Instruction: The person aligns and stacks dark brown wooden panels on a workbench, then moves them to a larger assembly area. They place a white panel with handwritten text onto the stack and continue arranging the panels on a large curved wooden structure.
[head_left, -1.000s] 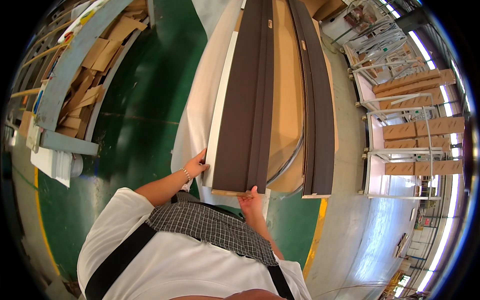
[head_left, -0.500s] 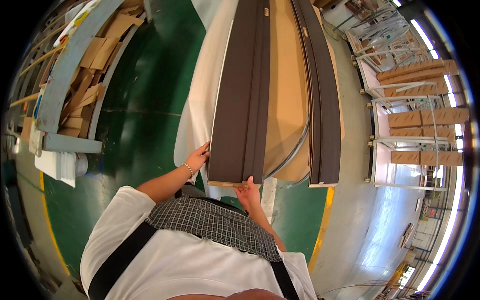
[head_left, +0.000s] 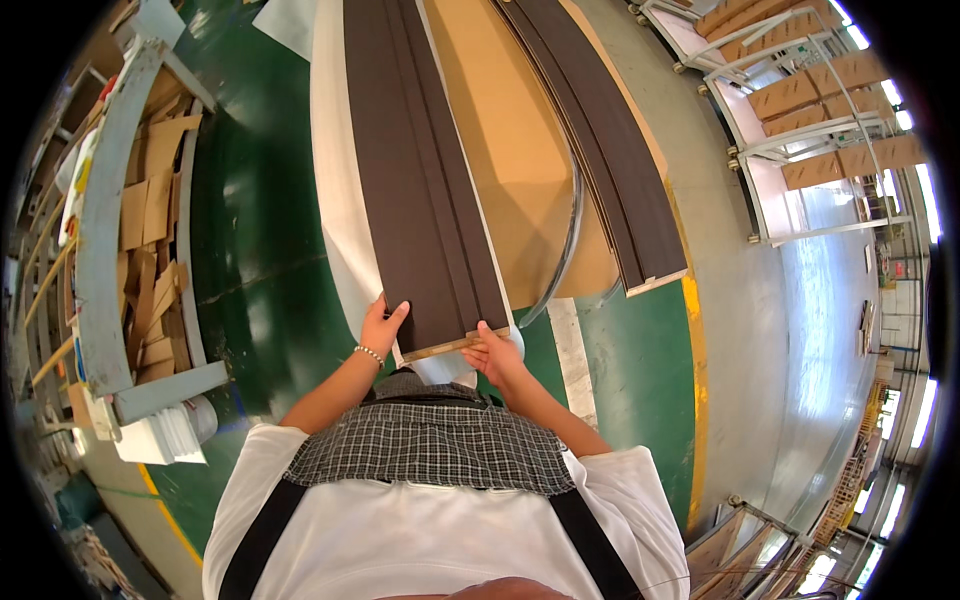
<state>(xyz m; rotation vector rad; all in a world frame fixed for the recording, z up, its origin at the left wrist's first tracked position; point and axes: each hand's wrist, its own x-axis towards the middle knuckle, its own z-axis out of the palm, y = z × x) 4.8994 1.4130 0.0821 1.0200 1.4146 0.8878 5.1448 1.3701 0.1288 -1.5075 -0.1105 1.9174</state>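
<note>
A long dark brown panel (head_left: 420, 220) with lengthwise grooves stretches away in front of me. At its near left corner my left hand (head_left: 380, 325) grips the long edge, thumb on top. My right hand (head_left: 493, 355) pinches the near end by its right corner, with the thumb above and the fingers underneath. White foam-like sheeting (head_left: 340, 210) shows along the panel's left side. Brown cardboard (head_left: 500, 180) lies to the right of it. Further right rest stacked dark brown strips (head_left: 610, 150), which neither hand touches.
A grey bin (head_left: 95, 260) of cardboard scraps stands on the left, white foam blocks (head_left: 165, 435) by its near end. A dark curved strip (head_left: 568, 245) hangs off the cardboard. Wheeled racks (head_left: 760, 180) with long cartons (head_left: 820, 95) line the right side, beyond a yellow floor line (head_left: 697, 400).
The view has turned, so the panel now slants the other way. My left hand has its thumb over the panel's top near the corner; the right still holds the near end.
</note>
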